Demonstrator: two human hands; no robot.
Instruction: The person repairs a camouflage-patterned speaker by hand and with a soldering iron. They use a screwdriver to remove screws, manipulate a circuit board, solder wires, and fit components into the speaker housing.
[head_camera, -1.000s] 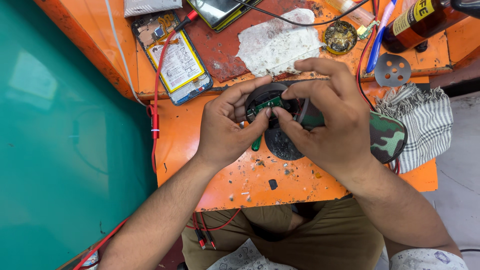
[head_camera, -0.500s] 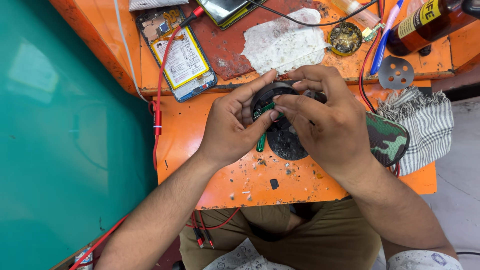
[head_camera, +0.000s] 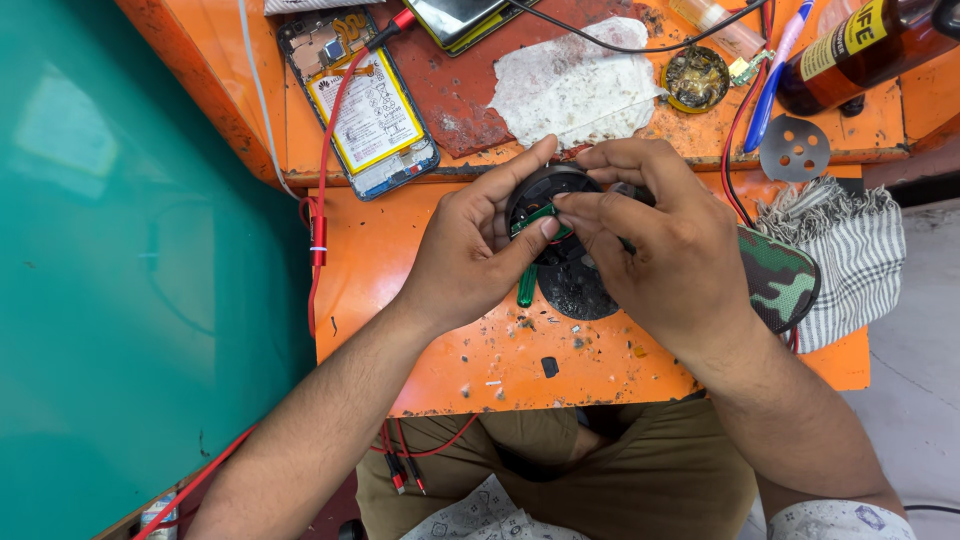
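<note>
Both hands, left hand (head_camera: 470, 255) and right hand (head_camera: 665, 250), meet over the round black speaker part (head_camera: 545, 195) above the orange wooden workbench (head_camera: 420, 340); the opened phone with its yellow-labelled battery (head_camera: 365, 105) lies behind-left, the striped grey cloth (head_camera: 850, 255) right.

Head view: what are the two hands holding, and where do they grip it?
Both hands, left hand and right hand, hold a round black speaker part by its rim; fingertips pinch the small green circuit board on it.

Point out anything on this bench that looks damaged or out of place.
The smartphone with its back cover off lies open at the bench's far left, insides exposed. The orange benchtop is chipped and littered with dark specks. Nothing looks spilled.
</note>
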